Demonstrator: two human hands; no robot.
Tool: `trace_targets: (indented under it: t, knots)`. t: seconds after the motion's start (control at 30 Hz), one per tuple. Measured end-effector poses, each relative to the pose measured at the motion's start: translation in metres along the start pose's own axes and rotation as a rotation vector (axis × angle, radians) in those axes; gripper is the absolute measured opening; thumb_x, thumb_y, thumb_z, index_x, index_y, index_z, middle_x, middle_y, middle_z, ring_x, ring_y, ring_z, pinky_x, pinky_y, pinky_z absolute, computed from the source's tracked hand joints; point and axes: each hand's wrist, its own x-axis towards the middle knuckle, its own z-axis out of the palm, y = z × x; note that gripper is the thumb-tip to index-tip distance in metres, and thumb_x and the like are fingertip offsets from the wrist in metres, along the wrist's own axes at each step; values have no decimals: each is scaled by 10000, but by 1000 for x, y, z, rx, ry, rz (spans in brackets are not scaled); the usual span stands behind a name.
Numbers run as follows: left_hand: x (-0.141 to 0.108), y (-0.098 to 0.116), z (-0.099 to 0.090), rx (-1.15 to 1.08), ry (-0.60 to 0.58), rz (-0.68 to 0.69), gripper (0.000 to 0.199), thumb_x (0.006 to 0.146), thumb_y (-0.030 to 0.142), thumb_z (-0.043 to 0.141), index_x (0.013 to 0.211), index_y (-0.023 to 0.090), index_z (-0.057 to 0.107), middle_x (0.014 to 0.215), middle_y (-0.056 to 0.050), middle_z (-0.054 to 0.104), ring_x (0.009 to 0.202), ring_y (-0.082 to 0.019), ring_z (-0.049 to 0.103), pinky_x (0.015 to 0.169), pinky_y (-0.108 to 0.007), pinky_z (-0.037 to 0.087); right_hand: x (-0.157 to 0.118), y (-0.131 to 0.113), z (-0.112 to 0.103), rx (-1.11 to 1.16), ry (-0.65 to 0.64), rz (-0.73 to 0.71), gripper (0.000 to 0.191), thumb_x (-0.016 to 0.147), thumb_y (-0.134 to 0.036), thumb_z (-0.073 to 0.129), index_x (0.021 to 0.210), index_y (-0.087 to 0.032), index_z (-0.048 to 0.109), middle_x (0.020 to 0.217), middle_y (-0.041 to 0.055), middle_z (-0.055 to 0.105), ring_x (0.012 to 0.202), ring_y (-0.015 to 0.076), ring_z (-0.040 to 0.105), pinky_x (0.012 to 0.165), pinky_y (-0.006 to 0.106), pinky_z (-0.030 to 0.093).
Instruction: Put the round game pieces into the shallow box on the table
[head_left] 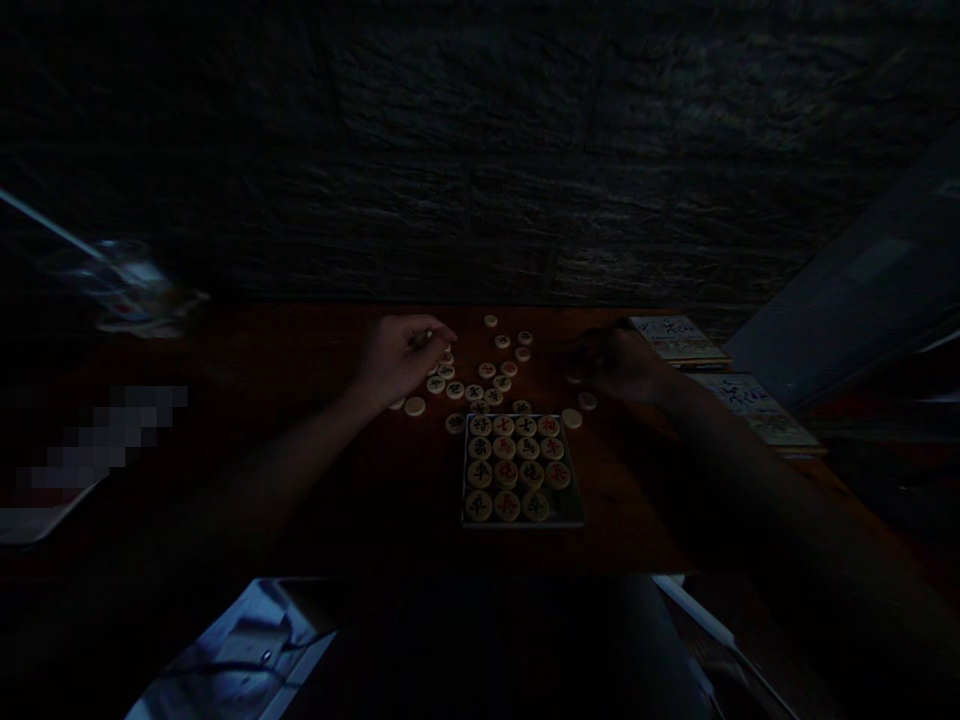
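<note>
A shallow box [576, 490] holds round Chinese chess pieces in rows, with black or red characters facing up. Behind it, more loose pieces [474, 393] lie scattered over the wooden table, some showing characters and others plain. My left hand [401, 355] is at the left edge of this scatter, its thumb and fingers curled together around what looks like a pale Chinese chess piece [430, 335]. On the opposite side, my right hand [619, 365] hovers low near a few loose pieces. Deep shadow covers its fingers, so their grip is unclear.
Two printed flat boxes [679, 338] [761, 410] sit to the right. A clear cup with a straw [135, 285] stands at far left, above a blurred-out flat object [90, 470]. A dark stone wall [465, 170] rises behind the table. The light is very dim.
</note>
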Motion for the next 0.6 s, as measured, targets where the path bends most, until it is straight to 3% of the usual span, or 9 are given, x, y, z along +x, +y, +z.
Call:
trace_targets:
  t: [0.23,0.43,0.6]
  knots:
    - [-2,1,2,33,-36,4,220,871,269,615,894,181,815,749,-39,779,614,-151,646,562,-262,426,0,-5,2,156,-68,56,412,740,-104,724,1134,-183,817,1016,63,821,854,234,773,704,281,594]
    - [-4,2,3,45,-68,11,226,875,267,604,889,189,816,779,-35,789,630,-153,651,574,-259,437,-5,-20,5,504,-204,172,404,844,-250,725,1237,-161,761,1015,99,810,470,111,627,455,248,510]
    - [-4,3,2,47,-67,23,229,880,276,604,897,189,816,781,-35,789,637,-157,653,584,-267,438,-5,-21,8,393,-183,128,411,847,-293,759,1244,-184,760,1023,77,807,470,94,611,464,232,485]
